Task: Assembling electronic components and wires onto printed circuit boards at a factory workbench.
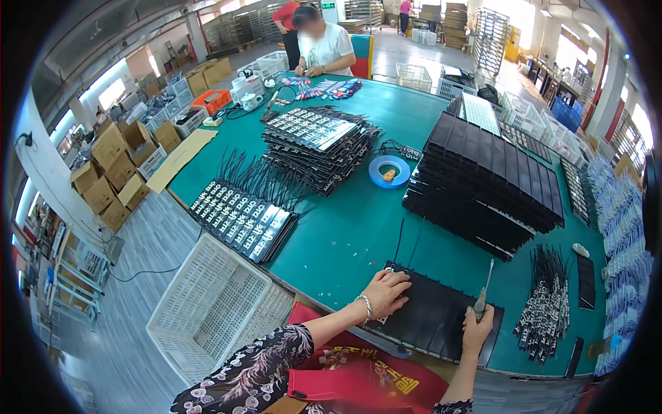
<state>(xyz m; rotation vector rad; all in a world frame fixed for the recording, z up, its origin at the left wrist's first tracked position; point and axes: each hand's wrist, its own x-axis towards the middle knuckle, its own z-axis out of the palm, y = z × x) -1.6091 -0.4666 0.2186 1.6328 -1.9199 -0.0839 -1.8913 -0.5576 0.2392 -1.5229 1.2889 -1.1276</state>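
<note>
A long black panel (441,319), scored with crosswise lines, lies along the near edge of the green table. My left hand (388,295), with a bracelet at its wrist, rests on the panel's left end, its fingers lying over a pale printed strip there. Two thin black wires rise from the panel just beyond those fingers. In my right hand (477,328) is a screwdriver (480,305) with a translucent greenish handle; the fingers wrap round it and its metal shaft points up and away. This hand is over the panel's right part.
Tall black panel stack (483,176) beyond my right hand; wired strips (543,307) right of it. Two printed board stacks (241,217) (314,141) and blue tape roll (389,171) farther off. White crate (207,310) at left. Another person (331,52) sits across the table (338,241).
</note>
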